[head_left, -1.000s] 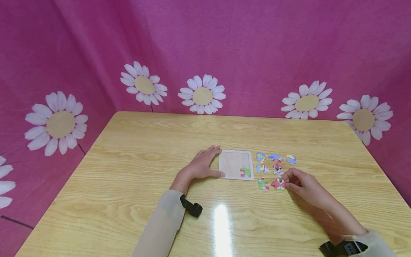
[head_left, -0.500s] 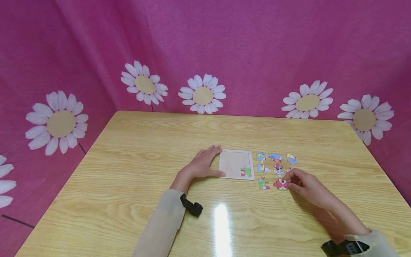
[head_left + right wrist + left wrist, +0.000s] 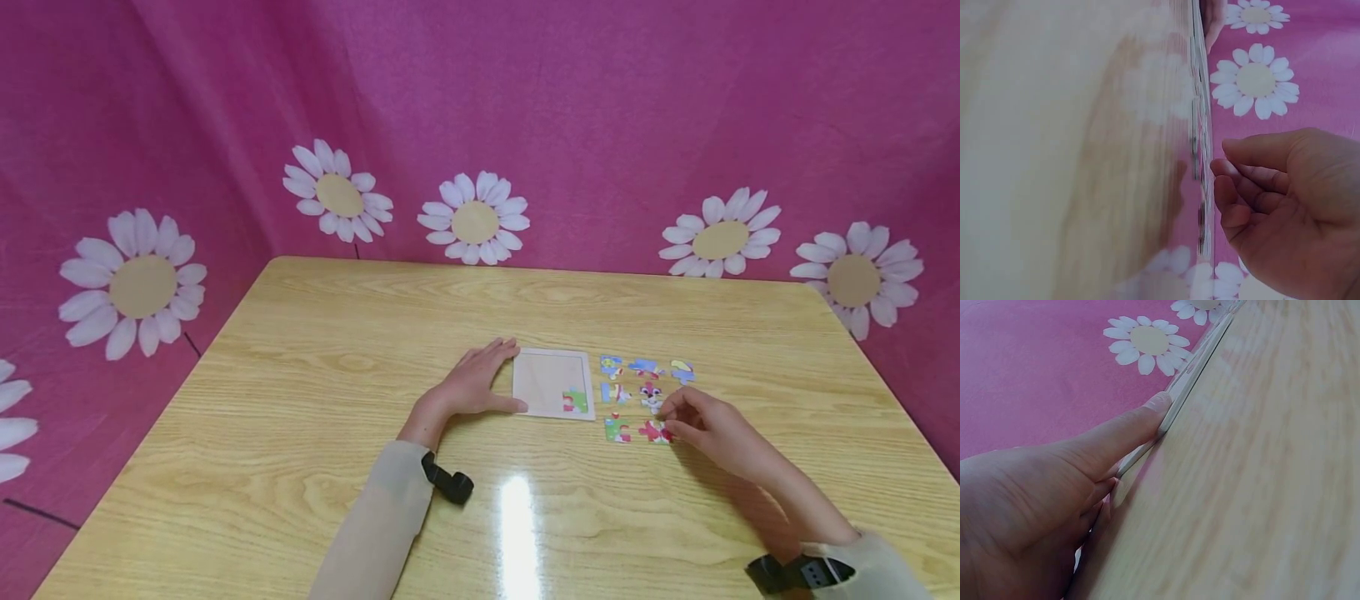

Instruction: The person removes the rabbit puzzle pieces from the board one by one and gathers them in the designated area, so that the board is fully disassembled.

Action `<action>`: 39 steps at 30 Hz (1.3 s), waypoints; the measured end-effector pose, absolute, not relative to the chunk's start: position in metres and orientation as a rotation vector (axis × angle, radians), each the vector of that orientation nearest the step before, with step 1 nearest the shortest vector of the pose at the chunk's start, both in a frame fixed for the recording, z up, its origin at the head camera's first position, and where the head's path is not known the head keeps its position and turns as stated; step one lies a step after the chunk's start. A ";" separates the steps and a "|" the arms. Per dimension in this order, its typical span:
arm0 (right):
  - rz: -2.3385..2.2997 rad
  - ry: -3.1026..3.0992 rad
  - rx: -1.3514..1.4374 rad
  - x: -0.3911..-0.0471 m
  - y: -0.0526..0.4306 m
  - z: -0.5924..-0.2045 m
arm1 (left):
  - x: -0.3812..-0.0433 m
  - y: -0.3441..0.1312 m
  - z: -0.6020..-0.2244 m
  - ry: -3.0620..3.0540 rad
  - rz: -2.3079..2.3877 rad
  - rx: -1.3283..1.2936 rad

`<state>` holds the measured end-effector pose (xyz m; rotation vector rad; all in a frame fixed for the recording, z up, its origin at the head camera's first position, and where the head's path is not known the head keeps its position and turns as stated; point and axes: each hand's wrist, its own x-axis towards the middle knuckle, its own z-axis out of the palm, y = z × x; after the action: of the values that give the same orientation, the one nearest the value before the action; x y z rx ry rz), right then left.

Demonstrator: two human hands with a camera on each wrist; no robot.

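Observation:
My left hand (image 3: 471, 385) rests at the left side of a shallow wooden puzzle tray (image 3: 540, 352), its fingers fairly straight at the far corner. In the left wrist view its thumb (image 3: 1159, 401) presses on the tray's edge. A green and red puzzle piece (image 3: 575, 401) lies in the tray's lower right corner. My right hand (image 3: 708, 423) hovers over the loose pieces at the right, fingers loosely bent. Below its fingertips lies a red puzzle piece (image 3: 654, 431), partly hidden. The right wrist view shows a gap between thumb and forefinger, with nothing held.
Loose pieces lie in rows right of the tray: a green one (image 3: 617, 430), an animal-face one (image 3: 650, 397), blue ones (image 3: 645, 367) and a yellow and blue one (image 3: 682, 371). They stand on a wooden table (image 3: 375, 333) before a pink flowered cloth (image 3: 585, 125).
The red piece first shifted slightly right at my right fingertips. Now those fingers have come off its right edge and sit slightly left, over it. My left hand stays put.

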<state>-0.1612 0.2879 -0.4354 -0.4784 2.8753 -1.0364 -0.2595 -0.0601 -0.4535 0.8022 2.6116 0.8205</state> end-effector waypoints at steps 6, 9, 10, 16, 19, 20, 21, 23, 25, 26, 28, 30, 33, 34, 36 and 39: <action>-1.133 2.829 -0.547 -0.171 0.269 -0.434 | -0.259 -0.061 -0.453 2.613 0.819 0.812; -1.170 2.788 -0.584 -0.177 0.259 -0.434 | -0.259 -0.061 -0.453 2.614 0.812 0.812; -1.175 2.780 -0.595 -0.180 0.255 -0.435 | -0.259 -0.061 -0.453 2.614 0.814 0.813; -1.109 2.799 -0.657 -0.194 0.234 -0.437 | -0.260 -0.060 -0.454 2.614 0.811 0.819; -1.067 2.807 -0.657 -0.200 0.225 -0.437 | -0.261 -0.060 -0.455 2.614 0.807 0.818; -1.064 2.800 -0.656 -0.201 0.222 -0.436 | -0.261 -0.060 -0.455 2.614 0.808 0.816; -1.059 2.793 -0.654 -0.203 0.220 -0.436 | -0.262 -0.060 -0.455 2.614 0.807 0.815; -1.058 2.776 -0.649 -0.206 0.216 -0.436 | -0.262 -0.060 -0.456 2.614 0.809 0.812; -1.055 2.756 -0.649 -0.209 0.213 -0.436 | -0.262 -0.060 -0.456 2.616 0.806 0.811; -1.056 2.745 -0.644 -0.210 0.211 -0.436 | -0.262 -0.060 -0.455 2.616 0.805 0.810; -1.041 2.733 -0.640 -0.214 0.210 -0.437 | -0.261 -0.060 -0.455 2.616 0.806 0.806; -1.017 2.721 -0.636 -0.216 0.208 -0.437 | -0.261 -0.060 -0.454 2.614 0.807 0.803; -0.987 2.705 -0.637 -0.219 0.206 -0.438 | -0.260 -0.060 -0.454 2.611 0.814 0.804; -0.977 2.702 -0.641 -0.220 0.206 -0.438 | -0.260 -0.060 -0.453 2.612 0.814 0.806; -0.969 2.695 -0.647 -0.221 0.205 -0.438 | -0.261 -0.060 -0.454 2.616 0.808 0.809; -0.967 2.689 -0.656 -0.222 0.205 -0.438 | -0.261 -0.060 -0.455 2.619 0.805 0.809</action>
<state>-0.2221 0.2049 -0.4380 -0.6563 2.6893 -0.9668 -0.2610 -0.0603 -0.4548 0.8091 2.6191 0.8045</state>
